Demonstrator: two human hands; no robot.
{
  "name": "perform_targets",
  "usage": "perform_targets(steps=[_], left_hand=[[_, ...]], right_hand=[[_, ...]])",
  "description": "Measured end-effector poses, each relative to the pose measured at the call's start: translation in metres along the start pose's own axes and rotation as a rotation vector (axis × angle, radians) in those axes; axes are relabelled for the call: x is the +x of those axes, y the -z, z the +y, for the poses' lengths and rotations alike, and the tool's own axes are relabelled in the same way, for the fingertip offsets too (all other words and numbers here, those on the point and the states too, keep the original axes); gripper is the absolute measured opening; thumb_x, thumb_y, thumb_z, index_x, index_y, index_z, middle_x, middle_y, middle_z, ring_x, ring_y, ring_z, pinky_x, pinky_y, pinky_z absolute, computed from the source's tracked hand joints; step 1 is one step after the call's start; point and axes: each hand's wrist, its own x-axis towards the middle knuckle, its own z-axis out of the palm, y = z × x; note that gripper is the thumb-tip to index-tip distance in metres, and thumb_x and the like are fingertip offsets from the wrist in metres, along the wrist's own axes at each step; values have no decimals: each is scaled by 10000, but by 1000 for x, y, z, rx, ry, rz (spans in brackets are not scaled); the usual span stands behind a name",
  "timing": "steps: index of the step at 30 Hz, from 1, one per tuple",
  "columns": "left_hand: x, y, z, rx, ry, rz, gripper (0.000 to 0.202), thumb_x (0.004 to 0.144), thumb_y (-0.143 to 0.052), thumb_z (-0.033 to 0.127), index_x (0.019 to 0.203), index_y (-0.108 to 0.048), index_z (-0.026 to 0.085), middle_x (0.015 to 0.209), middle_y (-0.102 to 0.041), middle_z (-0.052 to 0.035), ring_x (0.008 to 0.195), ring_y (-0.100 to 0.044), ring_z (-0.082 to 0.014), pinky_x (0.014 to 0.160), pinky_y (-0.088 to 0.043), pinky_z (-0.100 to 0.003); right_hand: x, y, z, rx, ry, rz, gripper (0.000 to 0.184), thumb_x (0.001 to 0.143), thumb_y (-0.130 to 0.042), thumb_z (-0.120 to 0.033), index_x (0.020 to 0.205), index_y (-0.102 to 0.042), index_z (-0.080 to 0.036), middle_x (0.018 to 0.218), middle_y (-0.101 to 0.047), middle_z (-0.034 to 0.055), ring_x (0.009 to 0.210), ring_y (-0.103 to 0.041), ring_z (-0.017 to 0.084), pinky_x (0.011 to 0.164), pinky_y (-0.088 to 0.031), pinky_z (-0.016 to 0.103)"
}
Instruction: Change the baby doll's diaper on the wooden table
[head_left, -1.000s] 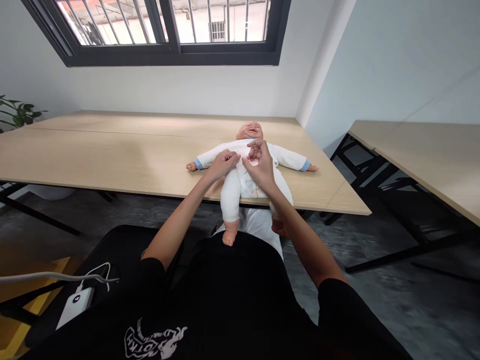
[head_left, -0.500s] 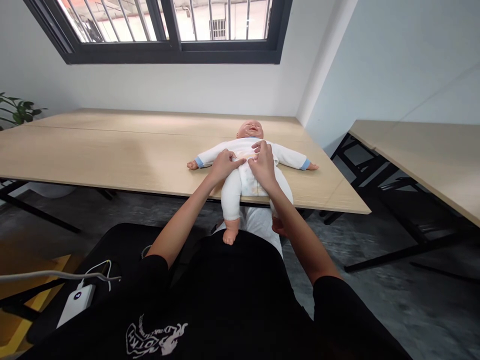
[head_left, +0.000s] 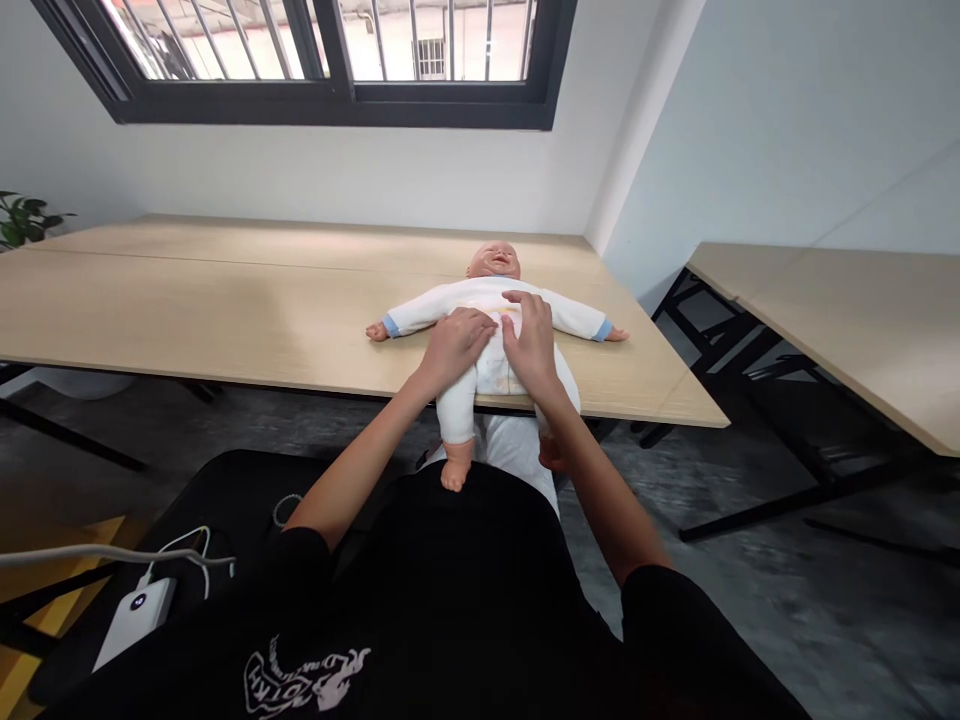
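A baby doll [head_left: 495, 262] lies on its back at the table's near edge, arms stretched out sideways and legs hanging over. It wears a white long-sleeved top [head_left: 427, 305] with blue cuffs and a white diaper [head_left: 496, 372] with a faint print. My left hand [head_left: 457, 345] lies palm down on the doll's waist and hip, fingers stretched toward its belly. On the other side of the belly is my right hand [head_left: 534, 345], its thumb apart from the fingers. No item shows in either hand. What lies under my palms is hidden.
The long wooden table [head_left: 262, 320] runs off to the left below a barred window [head_left: 450, 92]. A second table [head_left: 840, 320] stands to the right. On the black chair [head_left: 247, 490] at my left lies a white power bank [head_left: 137, 615] with a cable.
My left hand has gone from a pinch at the doll's waist to lying flat. The right hand's thumb and fingers have moved apart. The view has shifted slightly.
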Motion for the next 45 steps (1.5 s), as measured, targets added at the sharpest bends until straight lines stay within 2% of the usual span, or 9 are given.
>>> perform_targets(steps=[3,7,14,18,21,24,27,37,45], left_hand=[[-6,1,8,-26,-71,-121,385,1047,-368,330,1252,-656,178,1375,-648,-95,1373,-526,-232,1172,-377,-414],[-8,3,14,14,-11,-250,498,1055,-328,406,1472,-495,191,1559,-480,-91,1529,-329,-233,1254,-258,-443],[4,8,7,59,47,-386,545,1051,-289,401,1544,-397,196,1644,-330,-81,1567,-230,-213,1284,-162,-454],[2,14,3,53,37,-419,555,1052,-272,416,1560,-361,211,1665,-285,-70,1578,-189,-205,1288,-130,-456],[-11,14,7,29,39,-313,537,1050,-308,426,1538,-379,212,1659,-306,-87,1576,-201,-218,1286,-137,-473],[-34,11,13,4,85,-12,458,1028,-419,419,1422,-483,196,1574,-447,-127,1527,-319,-246,1259,-237,-465],[-57,8,19,24,180,216,241,979,-549,384,1125,-599,199,1344,-621,-128,1353,-510,-266,1168,-377,-442],[-77,0,21,-34,302,166,134,907,-690,291,846,-599,214,1475,-537,-84,1400,-427,-284,1178,-369,-460],[-74,3,15,-176,346,269,184,871,-746,286,752,-631,206,1282,-635,-53,1252,-521,-243,1142,-392,-427]], right_hand=[[-11,22,14,16,-35,-126,390,982,-445,-325,1316,-570,-168,1405,-562,126,1350,-484,265,1216,-328,500],[-32,45,28,67,-199,-281,574,1008,-423,-530,1454,-523,-183,1509,-481,116,1448,-415,275,1237,-315,514],[-61,30,12,34,-240,-287,796,953,-497,-588,1598,-298,-167,1633,-249,149,1525,-257,337,1212,-324,562],[-69,27,4,28,-200,-265,797,946,-520,-585,1582,-301,-157,1629,-232,170,1532,-226,335,1216,-310,562],[-74,34,0,20,-159,-131,681,915,-583,-572,1426,-473,-135,1513,-384,209,1459,-349,332,1197,-341,548],[-81,43,-7,7,-132,32,396,924,-598,-504,1135,-604,-169,1303,-531,178,1320,-481,304,1162,-385,525],[-85,48,-14,-54,-118,67,244,935,-602,-420,1007,-637,-190,1273,-563,149,1280,-494,301,1159,-371,536],[-88,30,-22,-98,-70,-29,158,951,-555,-296,846,-593,-184,1422,-513,149,1352,-422,313,1167,-344,557],[-82,36,-16,-93,-110,28,190,960,-555,-340,862,-609,-187,1310,-581,147,1271,-507,310,1126,-398,530]])
